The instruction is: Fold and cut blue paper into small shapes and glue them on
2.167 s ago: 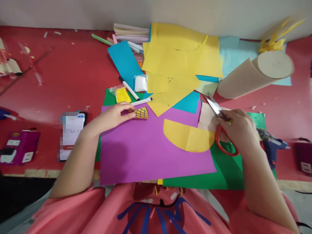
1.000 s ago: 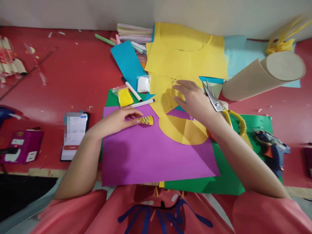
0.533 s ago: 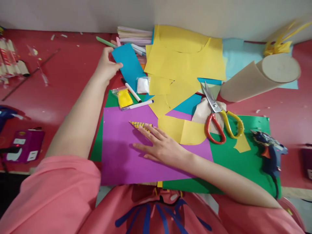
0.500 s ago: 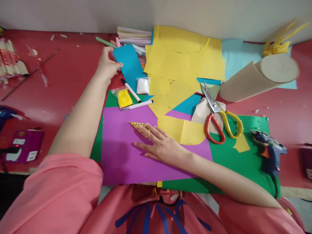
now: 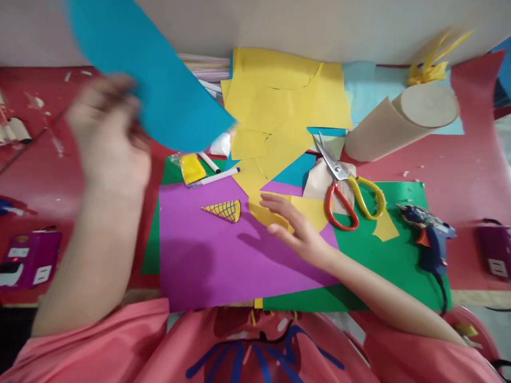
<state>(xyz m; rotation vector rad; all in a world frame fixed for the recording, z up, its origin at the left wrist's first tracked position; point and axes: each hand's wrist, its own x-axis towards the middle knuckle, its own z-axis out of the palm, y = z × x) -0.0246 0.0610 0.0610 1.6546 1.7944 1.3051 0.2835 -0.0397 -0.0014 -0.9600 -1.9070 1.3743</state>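
A sheet of blue paper [image 5: 159, 80] is raised at the upper left, its edge gripped by my left hand [image 5: 114, 125], which is blurred. Over the purple sheet [image 5: 223, 255], my right hand [image 5: 301, 231] hovers with its fingers apart and nothing in them. Below its fingers lies a yellow paper piece [image 5: 315, 210]. To the left of that hand, a small paper cone shape [image 5: 225, 210], yellow with a dark blue grid, rests on the purple sheet. Red and yellow handled scissors [image 5: 341, 186] lie open to the right of my right hand.
A glue gun [image 5: 433, 239] lies on a green sheet [image 5: 383, 276] at right. Behind are a beige paper roll [image 5: 399, 125] and yellow sheets [image 5: 287, 101]. Markers [image 5: 219, 175] and a yellow packet [image 5: 192, 168] sit beyond the purple sheet. Purple boxes [image 5: 35, 255] stand at the sides.
My left hand has pulled the blue paper up off the pile, toward me and leftward. My right hand has lifted away from the cone shape and moved right, leaving it uncovered.
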